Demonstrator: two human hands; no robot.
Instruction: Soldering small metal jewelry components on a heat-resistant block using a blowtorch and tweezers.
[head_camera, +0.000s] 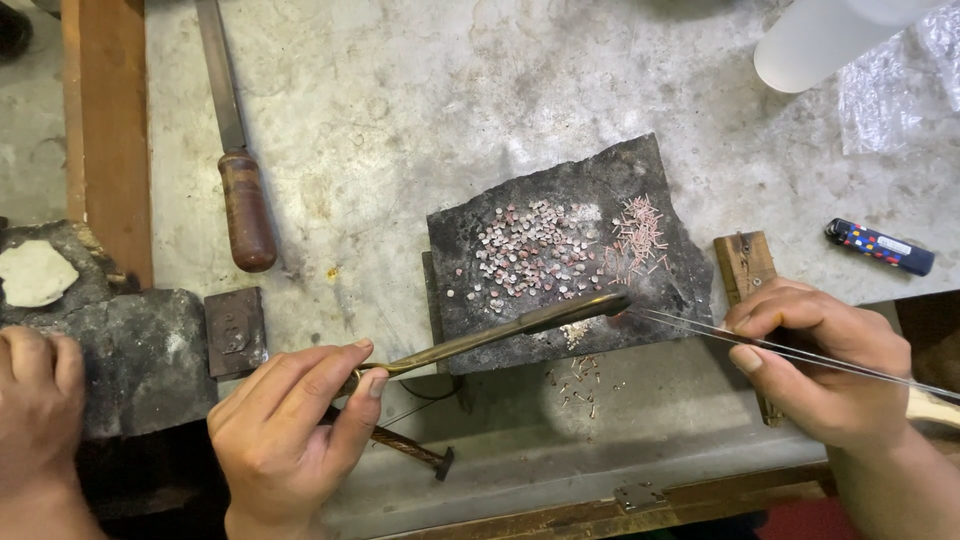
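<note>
L hand (290, 420): closing fingers round a long brass torch pipe (480, 335), tip lying over the dark slab's front edge.
R hand (825, 360): pinching two thin wires (700, 330) betw. thumb & fingers, wire ends reaching nr the pipe tip.
Slab (470, 310): dark charred block on the grey bench (400, 120), carrying small flat metal bits (525, 255) & a heap of short pinkish wire pieces (635, 235).
Other: wooden-handled file (240, 170) lying upper L; lighter (880, 247) sitting R; another person's hand (35, 400) resting at far L.
</note>
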